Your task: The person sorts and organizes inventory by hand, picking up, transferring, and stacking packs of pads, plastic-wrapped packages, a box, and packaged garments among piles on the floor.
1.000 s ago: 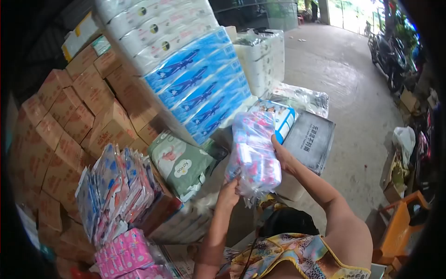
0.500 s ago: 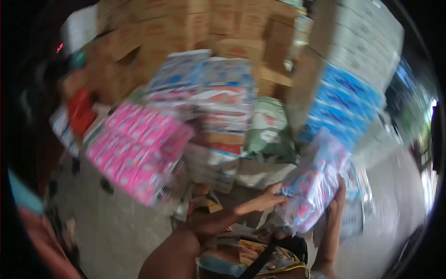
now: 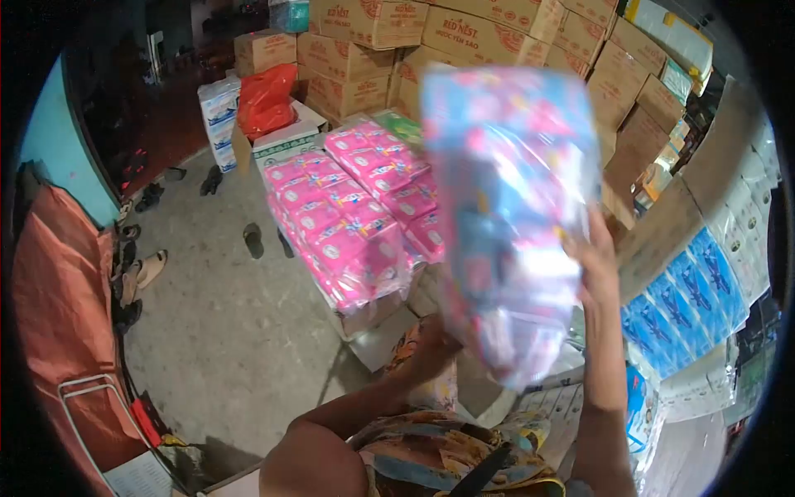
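A plastic-wrapped pack (image 3: 517, 224) in blurred pink and light blue is held up in front of me. My right hand (image 3: 595, 253) grips its right edge, thumb on the near face. At the lower left edge is my left hand (image 3: 437, 346), closed at the pack, its fingers mostly hidden behind it. Just left of the held pack lie bright pink wrapped packs (image 3: 339, 228) in clear plastic. They rest on top of a carton, and the held pack overlaps their right side from my view.
Brown cartons (image 3: 460, 33) are stacked along the back. Blue packs (image 3: 687, 298) stand at the right. A red plastic bag (image 3: 267, 101) sits on a white box at the far left. Sandals (image 3: 151, 269) lie on the concrete floor (image 3: 199, 331) near an orange cover (image 3: 62, 290).
The pack has risen and moved left, from low on the right to upright before me, with both hands along. My view has swung left, showing more floor and the doorway.
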`<state>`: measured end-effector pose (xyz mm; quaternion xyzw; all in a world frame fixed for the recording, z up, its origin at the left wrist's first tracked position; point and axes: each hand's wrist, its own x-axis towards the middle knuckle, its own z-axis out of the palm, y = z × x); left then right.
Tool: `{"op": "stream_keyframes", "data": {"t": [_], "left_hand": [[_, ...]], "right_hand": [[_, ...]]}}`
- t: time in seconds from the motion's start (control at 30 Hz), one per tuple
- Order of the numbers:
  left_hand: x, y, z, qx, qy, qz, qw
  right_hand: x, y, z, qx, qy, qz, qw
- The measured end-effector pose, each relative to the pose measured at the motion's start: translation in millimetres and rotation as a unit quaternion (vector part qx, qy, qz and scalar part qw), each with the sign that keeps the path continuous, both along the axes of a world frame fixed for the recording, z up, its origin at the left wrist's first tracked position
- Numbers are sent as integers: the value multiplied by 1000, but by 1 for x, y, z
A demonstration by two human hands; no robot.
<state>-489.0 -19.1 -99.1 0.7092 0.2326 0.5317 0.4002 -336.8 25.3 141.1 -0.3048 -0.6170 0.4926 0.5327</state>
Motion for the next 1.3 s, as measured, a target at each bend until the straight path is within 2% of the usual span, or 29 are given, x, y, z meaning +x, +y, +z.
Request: {"op": "stream_keyframes", "data": {"t": [0.07, 0.1, 0.13, 0.2, 0.23, 0.3, 0.33, 0.37, 0.4, 0.43, 0.47, 0.53, 0.57, 0.6, 0.63, 0.67, 0.7, 0.77, 0.8, 0.87, 0.9, 0.93, 0.97, 1.0, 1.03, 1.07, 1.2, 1.23, 1.3], "left_hand": [[-18, -3, 26, -173, -255, 138, 941], [-27, 0, 37, -178, -316, 148, 920], [-37, 6, 48, -183, -375, 157, 895], [-61, 15, 69, -184, -331, 227, 897], [-68, 31, 59, -167, -435, 222, 857], [-101, 56, 2, -141, -397, 146, 895], [-113, 56, -16, -238, -400, 201, 862], [-128, 53, -26, -141, -116, 340, 922], [-138, 53, -34, -8, 175, 429, 886], [-131, 50, -27, -42, -58, 366, 928], [-135, 46, -17, 53, 100, 351, 930], [-134, 46, -9, -43, 18, 295, 954], [-189, 86, -92, 91, 209, 335, 914], [-163, 72, -58, 122, 111, 382, 909], [-180, 80, -82, 13, 151, 359, 921], [-170, 80, -47, -197, 68, 301, 931], [-163, 73, -8, -405, -6, 239, 883], [-138, 75, -5, -361, -176, 295, 867], [-133, 72, -11, -358, -170, 282, 874], [-124, 65, -26, -62, 59, 355, 931], [-107, 58, -20, -58, 60, 347, 934], [-87, 50, -17, -126, -52, 312, 940], [-69, 43, -13, -195, -162, 272, 928], [-57, 37, -11, -194, -160, 268, 930], [-47, 33, -11, -329, -253, 96, 905], [-35, 29, -11, -446, -332, -81, 827], [36, 25, -7, -442, -162, -20, 882], [51, 25, -4, -468, -138, -33, 872], [75, 27, -4, -493, -104, -44, 863]], "right_hand": [[-43, 35, 11, -31, -3, 112, 993], [-65, 53, 12, -52, 16, 172, 984], [-87, 73, 8, -26, -19, 152, 988], [-117, 113, -23, 69, -124, 118, 983], [-127, 128, -44, 137, -194, 103, 966], [-144, 109, -77, 38, -304, 146, 941], [-152, 111, -113, 191, -368, 157, 896], [-155, 110, -144, 334, -428, 154, 825], [-153, 84, -155, 395, -383, 27, 835], [-154, 80, -166, 400, -365, -6, 841], [-152, 77, -163, 397, -336, 11, 854], [-155, 94, -176, 438, -286, 30, 852], [-147, 87, -172, 387, -271, 57, 879], [-141, 79, -165, 370, -374, 38, 850], [-133, 73, -156, 341, -440, 71, 828], [-141, 87, -185, 390, -414, 17, 822], [-138, 83, -184, 379, -462, 1, 802], [-116, 63, -172, 337, -482, 17, 809], [-105, 59, -172, 315, -462, 38, 828], [-82, 60, -185, 259, -430, 73, 862], [-62, 53, -191, 248, -399, 60, 881], [-39, 43, -199, 237, -368, 47, 898], [-9, 22, -188, 222, -440, 4, 870], [12, 8, -191, 204, -508, -37, 836], [40, 22, -266, 143, -402, -54, 903], [76, -21, -206, 115, -515, -17, 849], [209, -96, -267, 48, -478, -176, 859], [227, -127, -257, -115, -438, -295, 842], [258, -174, -232, -275, -437, -417, 748]]}}
